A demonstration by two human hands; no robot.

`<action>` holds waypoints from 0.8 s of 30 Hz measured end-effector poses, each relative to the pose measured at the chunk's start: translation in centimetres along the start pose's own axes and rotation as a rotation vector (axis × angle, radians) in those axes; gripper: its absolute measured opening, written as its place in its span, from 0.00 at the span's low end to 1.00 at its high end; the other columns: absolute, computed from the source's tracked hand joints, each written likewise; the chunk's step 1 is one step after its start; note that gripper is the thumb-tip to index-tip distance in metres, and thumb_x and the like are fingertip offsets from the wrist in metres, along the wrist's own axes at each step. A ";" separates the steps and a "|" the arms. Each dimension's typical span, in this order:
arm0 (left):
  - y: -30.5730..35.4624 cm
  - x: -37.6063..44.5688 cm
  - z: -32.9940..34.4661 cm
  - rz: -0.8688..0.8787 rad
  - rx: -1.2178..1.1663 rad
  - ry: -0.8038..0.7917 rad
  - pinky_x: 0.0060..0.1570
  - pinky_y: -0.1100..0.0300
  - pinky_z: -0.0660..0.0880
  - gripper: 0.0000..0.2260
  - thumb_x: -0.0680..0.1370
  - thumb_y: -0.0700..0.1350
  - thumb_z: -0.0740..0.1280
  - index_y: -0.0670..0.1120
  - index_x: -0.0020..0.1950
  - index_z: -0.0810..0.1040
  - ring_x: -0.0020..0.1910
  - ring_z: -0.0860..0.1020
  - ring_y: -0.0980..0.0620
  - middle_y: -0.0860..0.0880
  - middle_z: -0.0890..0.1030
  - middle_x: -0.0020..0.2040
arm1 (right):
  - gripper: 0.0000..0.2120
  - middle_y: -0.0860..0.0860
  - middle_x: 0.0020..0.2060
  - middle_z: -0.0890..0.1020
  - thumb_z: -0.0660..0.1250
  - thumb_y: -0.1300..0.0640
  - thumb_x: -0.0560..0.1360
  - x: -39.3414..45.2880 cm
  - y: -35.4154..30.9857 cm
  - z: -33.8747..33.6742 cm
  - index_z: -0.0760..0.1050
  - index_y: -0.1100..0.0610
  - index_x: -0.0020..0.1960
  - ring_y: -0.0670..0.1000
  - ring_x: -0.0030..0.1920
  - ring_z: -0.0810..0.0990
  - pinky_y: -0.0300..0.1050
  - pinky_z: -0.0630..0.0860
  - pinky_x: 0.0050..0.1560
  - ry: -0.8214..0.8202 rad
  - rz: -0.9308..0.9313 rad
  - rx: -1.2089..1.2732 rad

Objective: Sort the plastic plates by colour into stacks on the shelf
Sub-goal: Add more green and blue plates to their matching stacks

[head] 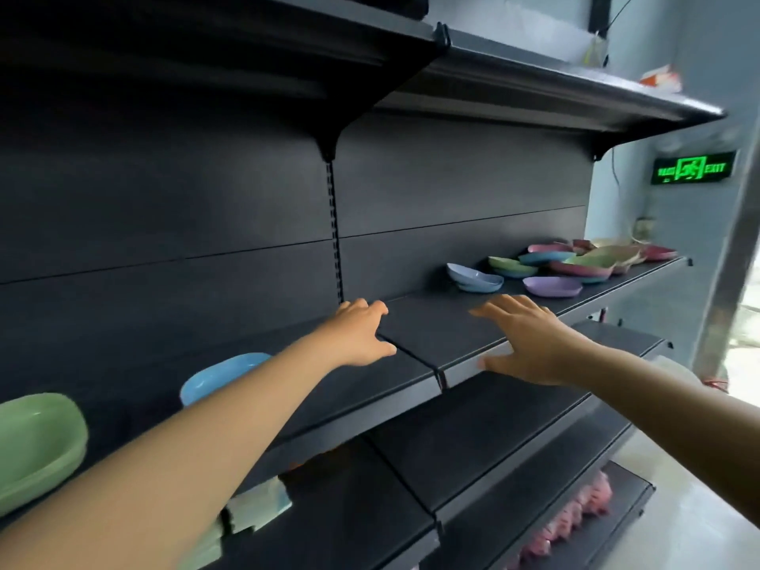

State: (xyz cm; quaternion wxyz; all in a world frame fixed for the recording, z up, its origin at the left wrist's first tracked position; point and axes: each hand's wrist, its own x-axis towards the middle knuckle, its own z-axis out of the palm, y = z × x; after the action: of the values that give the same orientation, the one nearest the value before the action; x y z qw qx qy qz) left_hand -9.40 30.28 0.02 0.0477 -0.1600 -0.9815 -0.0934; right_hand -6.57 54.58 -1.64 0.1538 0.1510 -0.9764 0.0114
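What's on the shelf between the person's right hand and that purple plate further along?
Nothing: in the head view, only bare dark shelf lies between the right hand and the purple plate. The mixed pile of plates sits beyond it.

A dark shelf (411, 372) runs from lower left to right of centre. On it at lower left sits a green plate (37, 446), with a blue plate (214, 374) just right of it. At far right lies a loose pile of mixed-colour plates (575, 261), overlapping one another.
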 end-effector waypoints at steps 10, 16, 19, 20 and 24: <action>5.2 19.7 2.6 -0.020 -0.100 -0.009 0.65 0.54 0.64 0.28 0.77 0.54 0.65 0.50 0.74 0.60 0.72 0.62 0.46 0.47 0.64 0.72 | 0.37 0.49 0.72 0.62 0.68 0.39 0.71 10.0 16.3 2.1 0.56 0.47 0.75 0.53 0.72 0.59 0.53 0.61 0.71 -0.017 0.110 -0.073; 7.3 29.6 3.9 -0.053 -0.179 -0.031 0.62 0.57 0.66 0.28 0.77 0.54 0.65 0.49 0.73 0.61 0.69 0.66 0.48 0.48 0.64 0.73 | 0.35 0.51 0.70 0.66 0.70 0.41 0.71 14.9 25.8 3.6 0.60 0.48 0.73 0.54 0.70 0.63 0.53 0.65 0.68 0.046 0.128 -0.025; 8.2 34.2 4.8 -0.071 -0.175 -0.034 0.62 0.56 0.66 0.29 0.76 0.55 0.65 0.49 0.74 0.60 0.69 0.66 0.48 0.47 0.63 0.73 | 0.35 0.51 0.70 0.66 0.69 0.41 0.71 17.7 30.4 4.8 0.61 0.49 0.73 0.55 0.70 0.63 0.53 0.66 0.68 0.069 0.116 -0.023; 8.5 35.8 5.1 -0.082 -0.181 -0.032 0.62 0.56 0.65 0.29 0.76 0.55 0.65 0.49 0.74 0.60 0.69 0.66 0.48 0.47 0.63 0.73 | 0.34 0.51 0.69 0.67 0.69 0.41 0.71 18.8 31.9 5.2 0.62 0.49 0.73 0.56 0.70 0.64 0.53 0.66 0.68 0.078 0.103 -0.023; 9.5 41.6 6.8 -0.167 -0.208 -0.016 0.63 0.57 0.64 0.32 0.76 0.54 0.66 0.47 0.75 0.57 0.71 0.64 0.47 0.46 0.60 0.75 | 0.31 0.53 0.68 0.71 0.70 0.42 0.70 24.0 37.9 6.6 0.67 0.49 0.70 0.55 0.68 0.67 0.51 0.64 0.68 0.064 0.023 0.055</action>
State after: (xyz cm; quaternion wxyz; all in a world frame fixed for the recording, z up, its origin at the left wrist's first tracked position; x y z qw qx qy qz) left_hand -46.00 53.17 0.12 0.0150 -0.0827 -0.9768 -0.1969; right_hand -41.63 83.24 0.27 0.1808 0.1437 -0.9719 0.0449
